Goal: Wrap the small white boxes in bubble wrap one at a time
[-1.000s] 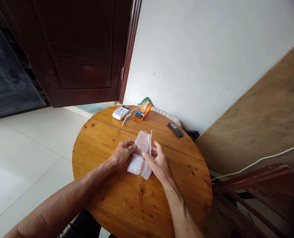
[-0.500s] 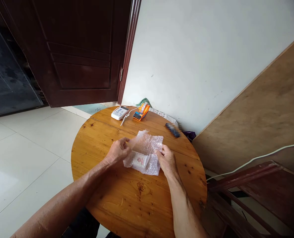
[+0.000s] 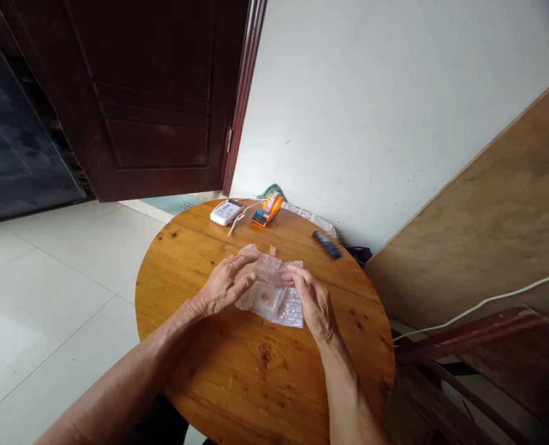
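A sheet of clear bubble wrap lies on the round wooden table. Under its near layer shows a small flat item with a reddish picture; its kind I cannot make out. My left hand hovers at the wrap's left side, fingers stretched and thumb apart, with nothing in it. On the other side, my right hand has its fingers extended over the right part of the wrap, also holding nothing. Whether the fingertips touch the plastic is unclear. A small pale tab sticks out at the wrap's far edge.
Toward the back of the table stand a white box-shaped device with a white cable and an orange tape dispenser. A dark, partly blurred object lies at the right rear. A white wall rises behind.
Both hands have let go of the bubble wrap and their fingers have straightened. The raised far flap has come down toward the item. The view has shifted slightly.
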`<state>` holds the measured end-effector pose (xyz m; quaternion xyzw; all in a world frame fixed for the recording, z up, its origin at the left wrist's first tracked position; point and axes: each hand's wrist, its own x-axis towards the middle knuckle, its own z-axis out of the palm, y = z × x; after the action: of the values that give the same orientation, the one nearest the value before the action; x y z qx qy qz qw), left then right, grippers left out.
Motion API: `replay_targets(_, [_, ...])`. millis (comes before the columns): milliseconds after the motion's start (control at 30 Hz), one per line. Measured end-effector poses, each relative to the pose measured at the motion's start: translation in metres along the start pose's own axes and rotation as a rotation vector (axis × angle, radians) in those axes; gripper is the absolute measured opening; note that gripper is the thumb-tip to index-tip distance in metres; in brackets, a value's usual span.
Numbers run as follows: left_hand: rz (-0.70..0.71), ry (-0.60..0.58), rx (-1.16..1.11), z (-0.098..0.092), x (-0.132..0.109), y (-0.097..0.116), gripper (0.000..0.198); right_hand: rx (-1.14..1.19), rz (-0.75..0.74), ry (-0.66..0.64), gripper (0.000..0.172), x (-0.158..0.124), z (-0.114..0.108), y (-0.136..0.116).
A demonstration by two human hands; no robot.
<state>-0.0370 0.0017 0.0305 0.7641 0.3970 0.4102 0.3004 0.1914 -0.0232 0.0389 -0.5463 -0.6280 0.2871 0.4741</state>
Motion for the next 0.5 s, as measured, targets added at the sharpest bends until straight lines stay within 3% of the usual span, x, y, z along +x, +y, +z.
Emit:
replay_targets(100, [-0.098,-0.08,-0.048,-0.007,0.001,0.002,0.052,0.177,0.102,-0.201,0.059,-0.004,-0.007,-0.007])
replay_targets(200, [-0.186,-0.168,-0.189,-0.017,0.002,-0.001,0.058,0.367,0.282,-0.677,0.06,-0.012,-0.012,-0.016])
replay_targets(267, [-0.28,-0.346,-0.309,-0.021,0.003,-0.004,0.06,0.308,0.37,-0.914,0.048,-0.016,-0.013,-0.021])
replay_targets(300, [-0.326,-0.44,-0.334,-0.023,0.003,-0.006,0.056,0.249,0.379,-0.923,0.041,-0.017,-0.013,-0.022])
replay_targets(367, [-0.35,-0.516,-0.275,-0.021,0.003,-0.009,0.044,0.128,0.306,-0.735,0.031,-0.018,-0.012,-0.021])
replay_targets(467, [-0.195,-0.354,-0.099,-0.013,0.001,-0.011,0.039,-0.065,0.091,-0.343,0.019,-0.017,-0.004,-0.013])
replay_targets(500, [-0.125,-0.316,-0.078,-0.009,0.001,-0.012,0.046,-0.137,0.029,-0.276,0.03,-0.018,0.001,-0.01])
